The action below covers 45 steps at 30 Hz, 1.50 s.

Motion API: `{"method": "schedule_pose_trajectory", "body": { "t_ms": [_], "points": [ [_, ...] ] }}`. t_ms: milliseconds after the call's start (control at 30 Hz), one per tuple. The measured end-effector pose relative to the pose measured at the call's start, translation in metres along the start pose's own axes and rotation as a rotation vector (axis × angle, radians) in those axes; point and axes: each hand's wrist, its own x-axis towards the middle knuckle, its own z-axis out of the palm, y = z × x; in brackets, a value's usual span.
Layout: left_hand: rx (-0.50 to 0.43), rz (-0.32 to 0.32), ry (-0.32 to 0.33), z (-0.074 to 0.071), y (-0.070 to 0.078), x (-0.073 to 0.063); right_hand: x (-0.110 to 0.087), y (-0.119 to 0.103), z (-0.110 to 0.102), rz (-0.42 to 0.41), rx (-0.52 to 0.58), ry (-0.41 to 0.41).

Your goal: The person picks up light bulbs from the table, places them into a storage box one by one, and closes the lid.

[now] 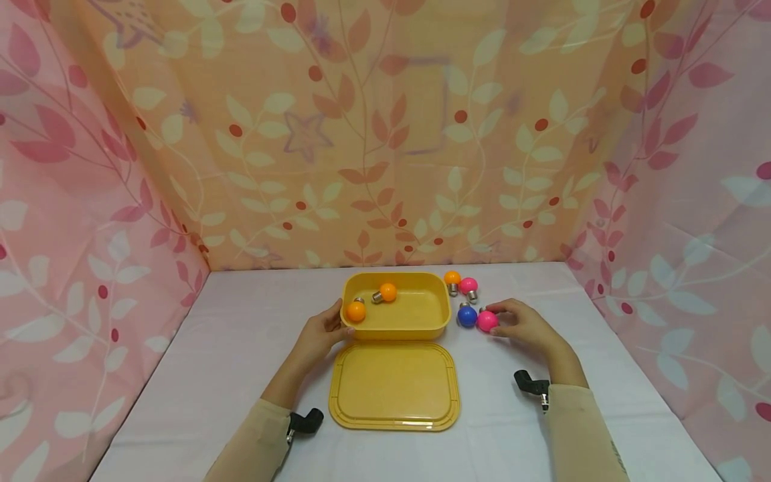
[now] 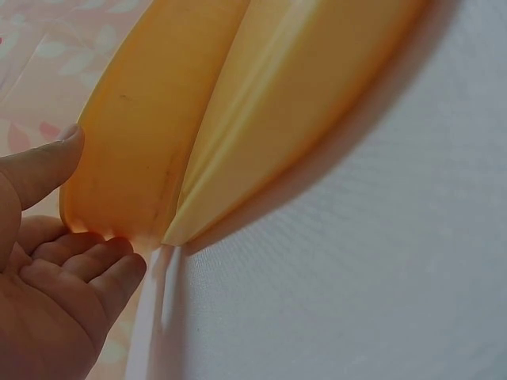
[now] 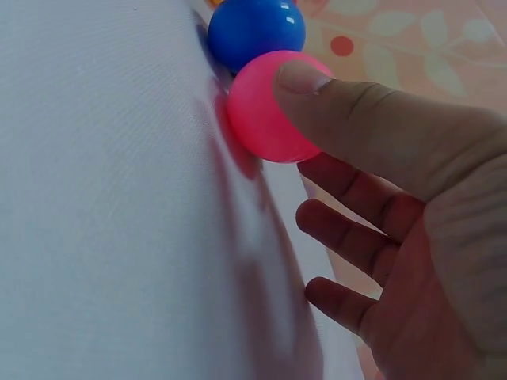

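Observation:
A yellow plastic box (image 1: 421, 328) stands uncovered, with two orange light bulbs (image 1: 388, 292) lying inside toward its left. At the box's left end my left hand (image 1: 322, 328) holds the corner; in the left wrist view the thumb (image 2: 47, 170) and curled fingers (image 2: 87, 257) lie against its wall. To the right of the box, my right hand (image 1: 523, 326) pinches a pink light bulb (image 1: 487, 321) between thumb and fingers. That bulb sits beside a blue light bulb (image 1: 466, 316), also seen in the right wrist view. Its metal base is mostly hidden.
Behind the blue bulb lie another orange bulb (image 1: 452, 278) and a second pink bulb (image 1: 468, 286). The yellow lid (image 1: 394, 387) rests flat in front of the box. A white cloth covers the table (image 1: 229, 375), and patterned curtains (image 1: 385, 134) surround it at the back and sides.

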Motion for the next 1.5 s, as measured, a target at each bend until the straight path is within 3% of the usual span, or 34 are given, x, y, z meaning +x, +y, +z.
{"method": "schedule_pose_trajectory", "body": {
  "t_ms": [333, 600, 1033, 1500],
  "points": [
    [0.014, 0.000, 0.003, 0.001, 0.001, -0.001, 0.001, -0.003, 0.004, 0.073, -0.005, 0.003],
    [0.028, -0.019, 0.012, 0.002, 0.001, -0.001, 0.002, -0.005, 0.009, 0.079, 0.000, 0.026],
    [0.017, -0.028, 0.009, 0.002, 0.002, -0.001, 0.000, -0.003, 0.007, 0.041, -0.024, 0.043],
    [0.026, -0.035, 0.017, 0.001, 0.001, 0.000, 0.000, -0.004, -0.007, -0.061, -0.018, 0.167]
  ]
}}
